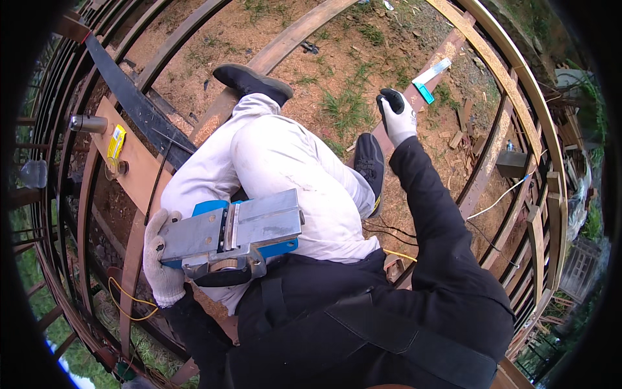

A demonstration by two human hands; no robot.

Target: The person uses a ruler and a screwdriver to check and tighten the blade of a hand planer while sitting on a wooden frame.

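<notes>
My left hand [159, 262], in a knitted white glove, grips the side of a blue electric planer [265, 223]. The planer rests on my lap with its metal sole facing up, and its blade slot shows between the two plates. My right hand [398, 117], in a white glove with black-coated fingers, is stretched forward over a beam, fingers loosely curled and apart with nothing visible in them. Just beyond it, a try square [430, 79] with a turquoise handle and silver blade lies on the beam, apart from the hand.
Curved-looking wooden beams [301, 32] surround me above dirt with shavings and grass. At left lie a board [139, 175], a steel flask [89, 124], a yellow packet [116, 141] and a dark plank [129, 87]. A white cable [502, 198] and a yellow cord [133, 299] run nearby.
</notes>
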